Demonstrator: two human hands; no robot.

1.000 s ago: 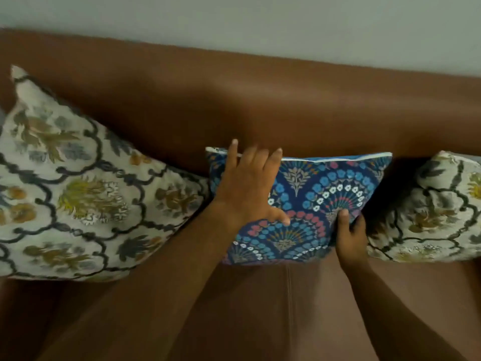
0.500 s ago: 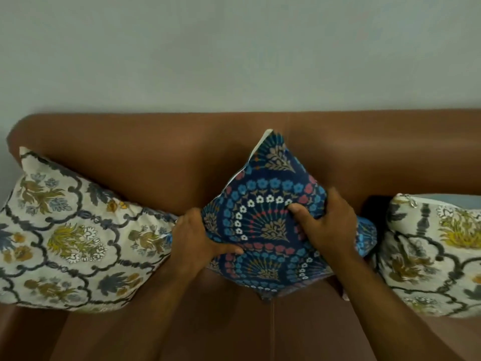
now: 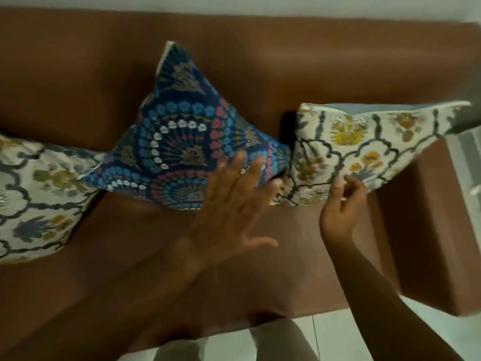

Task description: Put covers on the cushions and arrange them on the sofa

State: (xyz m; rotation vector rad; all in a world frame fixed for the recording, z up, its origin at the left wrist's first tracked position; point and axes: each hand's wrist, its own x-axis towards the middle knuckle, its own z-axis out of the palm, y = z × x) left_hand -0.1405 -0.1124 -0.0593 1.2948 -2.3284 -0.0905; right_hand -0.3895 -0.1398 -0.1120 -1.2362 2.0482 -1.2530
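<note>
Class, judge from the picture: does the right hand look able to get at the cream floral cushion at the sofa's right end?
Probably yes. The right hand hangs at the lower edge of that cream floral cushion, fingers curled, with nothing between them.

Pale wall [image 3: 338,6] behind; white tiled floor [image 3: 338,337] below (dim, soft light).

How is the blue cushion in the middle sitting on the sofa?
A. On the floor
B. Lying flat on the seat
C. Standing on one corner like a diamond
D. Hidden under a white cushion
C: the blue cushion leans on the sofa backrest with one corner pointing up, between the two white patterned cushions.
</note>
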